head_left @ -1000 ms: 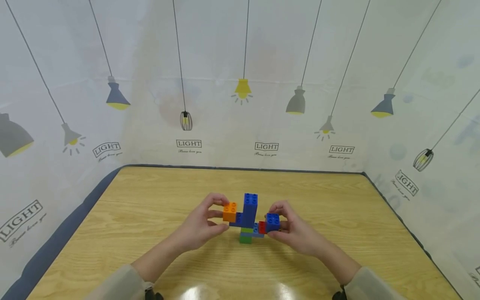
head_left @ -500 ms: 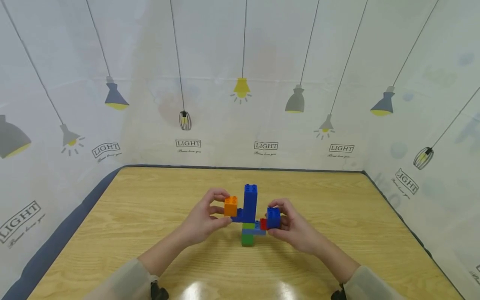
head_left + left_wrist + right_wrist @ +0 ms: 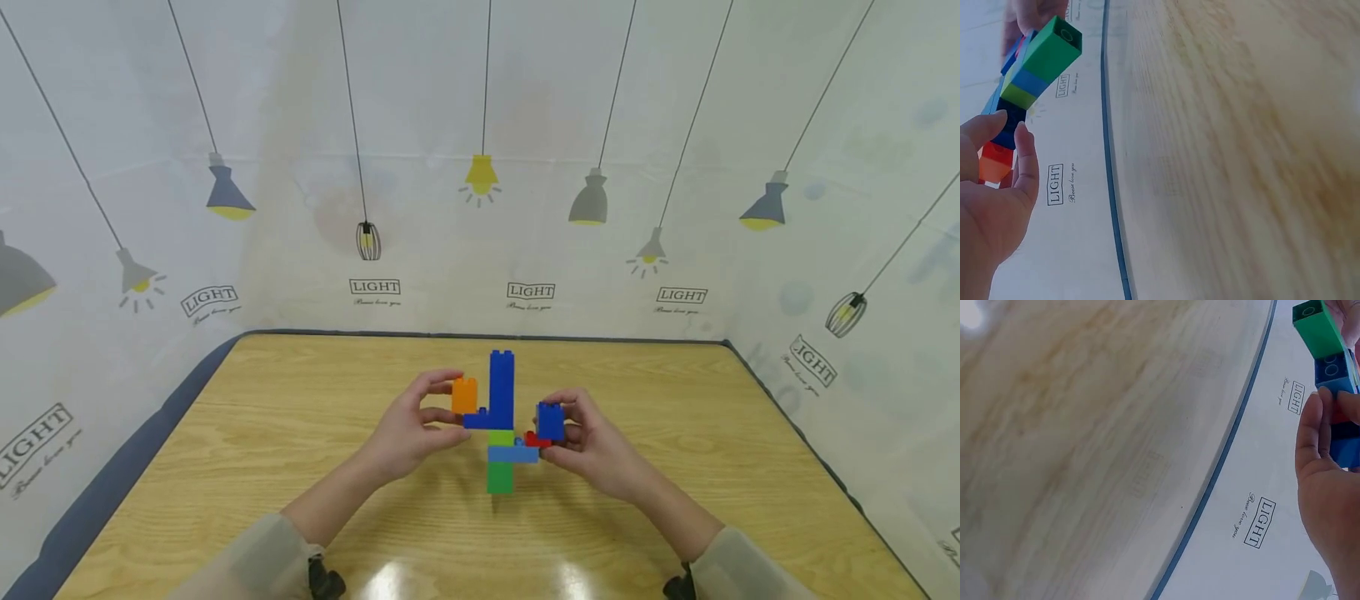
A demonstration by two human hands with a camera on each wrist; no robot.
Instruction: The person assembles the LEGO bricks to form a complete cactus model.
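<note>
A figure built of toy building bricks is held upright between both hands, raised over the table. A tall dark blue column tops it, above lime, light blue and green bricks. My left hand grips its left arm, thumb by the dark blue brick and fingers at the orange brick. On the other side, my right hand pinches the arm with the red brick and the blue brick. Both wrist views show the hollow underside of the green brick.
Below lies a wooden table with a dark edge along its back. A pale cloth wall printed with hanging lamps surrounds its back and sides.
The brick figure has tilted back toward upright, its top rising and its front face turning into view. Both hands have moved slightly up with it, keeping their grip.
</note>
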